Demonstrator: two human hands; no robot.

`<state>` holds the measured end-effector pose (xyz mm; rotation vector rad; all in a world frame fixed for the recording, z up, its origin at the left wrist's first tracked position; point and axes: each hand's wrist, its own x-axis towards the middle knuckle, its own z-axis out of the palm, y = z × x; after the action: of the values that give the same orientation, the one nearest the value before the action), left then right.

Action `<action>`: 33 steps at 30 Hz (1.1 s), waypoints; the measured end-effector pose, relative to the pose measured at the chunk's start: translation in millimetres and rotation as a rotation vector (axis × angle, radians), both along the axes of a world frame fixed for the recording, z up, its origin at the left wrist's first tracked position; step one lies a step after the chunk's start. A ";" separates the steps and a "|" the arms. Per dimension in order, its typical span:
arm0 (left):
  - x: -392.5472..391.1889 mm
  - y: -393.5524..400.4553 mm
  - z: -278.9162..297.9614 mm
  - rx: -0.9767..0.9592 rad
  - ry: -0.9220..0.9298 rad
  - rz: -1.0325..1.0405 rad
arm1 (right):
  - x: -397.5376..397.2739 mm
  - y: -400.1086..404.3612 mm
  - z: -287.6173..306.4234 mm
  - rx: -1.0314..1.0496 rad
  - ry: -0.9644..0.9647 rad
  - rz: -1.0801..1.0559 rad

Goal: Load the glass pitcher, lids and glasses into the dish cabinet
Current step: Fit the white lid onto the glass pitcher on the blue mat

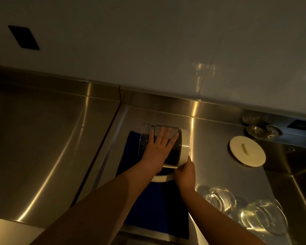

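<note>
Head: left hand point(159, 147) flat on pitcher point(175, 155)

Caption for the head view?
Left hand rests on the pitcher over a blue cloth; right hand grips its white end.

No text, label, brand, number or sign can be read here. The dark rectangular plate point(23, 37) on the wall and the small dark panel point(300, 125) at the back rim of the bench point(42, 138) are too dim to show any marking. The glass pitcher point(174, 154) and the round white lid point(247, 151) show no legible print.
</note>
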<state>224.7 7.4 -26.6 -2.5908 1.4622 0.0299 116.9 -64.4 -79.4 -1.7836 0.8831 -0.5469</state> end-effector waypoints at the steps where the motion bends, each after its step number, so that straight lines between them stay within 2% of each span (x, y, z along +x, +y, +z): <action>1: 0.9 0.3 -0.6 -0.003 -0.007 0.000 | 1.1 1.1 2.6 -0.001 0.003 -0.009; 5: 4.4 4.6 0.2 -0.028 -0.007 0.030 | 9.2 3.2 15.3 -0.010 0.073 -0.010; 14: 19.2 10.7 15.5 -0.163 0.075 0.088 | 27.8 -7.0 58.3 -0.217 0.096 0.078; 23: 11.4 11.4 25.3 -0.452 0.153 0.170 | 19.6 -9.5 94.4 -0.472 0.045 0.145; 30: -10.9 7.6 5.9 -0.642 0.301 0.277 | 6.5 -9.0 93.4 -0.682 0.133 0.253; 33: -16.2 6.7 -2.1 -0.715 0.318 0.291 | 7.3 -9.8 95.3 -0.644 0.128 0.266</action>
<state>208.5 14.0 -28.8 -3.5055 1.3460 -0.0597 124.2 -74.1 15.9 -2.4987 0.5660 -0.5859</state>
